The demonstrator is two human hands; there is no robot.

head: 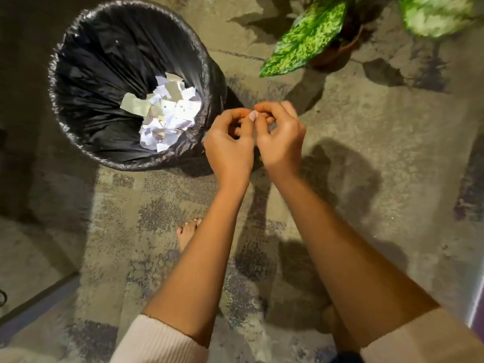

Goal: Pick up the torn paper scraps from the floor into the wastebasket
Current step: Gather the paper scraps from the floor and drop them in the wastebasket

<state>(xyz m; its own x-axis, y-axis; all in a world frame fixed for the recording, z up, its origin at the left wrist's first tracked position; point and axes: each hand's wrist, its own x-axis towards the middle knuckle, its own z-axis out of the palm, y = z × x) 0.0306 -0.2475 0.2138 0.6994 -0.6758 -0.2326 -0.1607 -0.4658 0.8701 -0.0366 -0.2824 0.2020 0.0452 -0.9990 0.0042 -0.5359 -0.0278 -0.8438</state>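
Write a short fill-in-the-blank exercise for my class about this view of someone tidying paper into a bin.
1. The wastebasket is lined with a ____ plastic bag.
2. The torn paper scraps lie ____ the wastebasket.
3. The left hand and right hand meet to the ____ of the wastebasket.
4. A potted plant with ____ speckled leaves stands behind the hands.

Missing words: black; inside; right; green

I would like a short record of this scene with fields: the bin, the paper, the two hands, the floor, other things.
wastebasket: black liner, open top
paper scraps: piled inside wastebasket
left hand: curled, beside the rim; contents cannot be seen
right hand: curled, fingertips meet the left hand
floor: no scraps visible
plant: potted, behind hands
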